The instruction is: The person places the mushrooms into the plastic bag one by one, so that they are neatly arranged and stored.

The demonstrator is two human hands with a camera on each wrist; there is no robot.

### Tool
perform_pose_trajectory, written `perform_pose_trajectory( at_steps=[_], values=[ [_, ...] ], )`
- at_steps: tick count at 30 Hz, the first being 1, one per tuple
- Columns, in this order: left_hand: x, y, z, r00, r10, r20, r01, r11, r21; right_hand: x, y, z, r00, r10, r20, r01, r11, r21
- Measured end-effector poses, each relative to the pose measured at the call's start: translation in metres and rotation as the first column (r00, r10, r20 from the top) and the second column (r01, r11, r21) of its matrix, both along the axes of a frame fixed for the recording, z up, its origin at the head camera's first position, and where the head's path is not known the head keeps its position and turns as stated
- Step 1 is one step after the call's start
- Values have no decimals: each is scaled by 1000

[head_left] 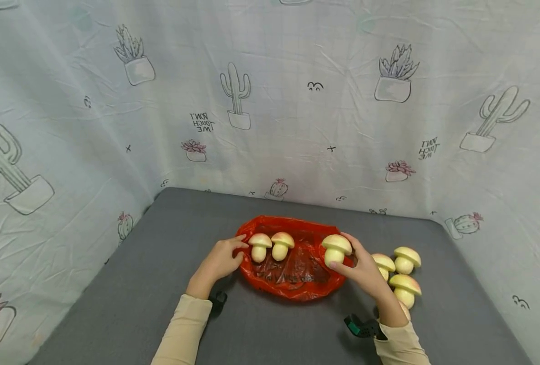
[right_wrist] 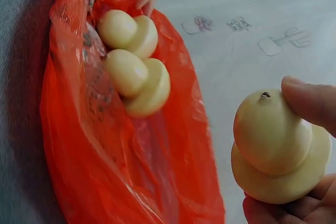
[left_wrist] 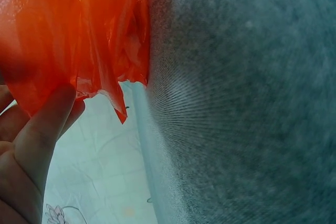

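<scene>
Right hand [head_left: 364, 268] is gripping a mushroom [head_left: 336, 247] and, far as I can tell, is hovering it over the right end of the red bag [head_left: 292, 295], cap on the far side, stem pointing back this way. Left hand [head_left: 221, 259] is pinching the bag way over at the other end, right beside two more mushrooms [head_left: 281, 247], so the right's clearly sitting nearer.
</scene>
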State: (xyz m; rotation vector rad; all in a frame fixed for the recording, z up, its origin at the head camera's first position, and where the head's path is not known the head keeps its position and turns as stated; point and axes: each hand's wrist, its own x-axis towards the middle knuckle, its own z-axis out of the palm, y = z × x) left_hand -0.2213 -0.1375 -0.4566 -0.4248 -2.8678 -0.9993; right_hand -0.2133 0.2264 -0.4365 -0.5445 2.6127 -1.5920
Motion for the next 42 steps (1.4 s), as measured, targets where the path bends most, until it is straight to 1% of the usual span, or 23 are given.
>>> perform_pose_trajectory(
  at_steps=[6,9,15,20,23,27,31,36,42],
  values=[
    [-3,-1,4,1000,0,4,0,1000,0,-15,-21,-2,1000,20,-20,-19,999,44],
    [-3,-1,6,1000,-1,4,1,1000,-7,-20,-31,-3,1000,15,-11,-14,997,81],
    [-2,-1,4,1000,-6,28,7,1000,-13,-31,-48,-11,1000,3,17,-5,991,135],
    [-3,1,4,1000,1,-20,-1,1000,-12,-40,-58,-13,999,-16,51,8,987,158],
    [-3,2,4,1000,0,-23,0,1000,-18,-45,-60,-16,998,-25,66,12,982,188],
    [-3,2,5,1000,-4,10,4,1000,-13,-50,-61,-23,997,-30,69,14,975,223],
    [0,2,4,1000,-7,26,7,1000,-1,-53,-63,-30,997,-38,68,21,972,232],
    [1,3,2,999,-6,32,6,1000,9,-56,-64,-37,997,-50,61,33,968,249],
    [2,3,0,1000,-3,24,3,1000,19,-58,-66,-39,997,-60,58,44,968,246]
  ],
)
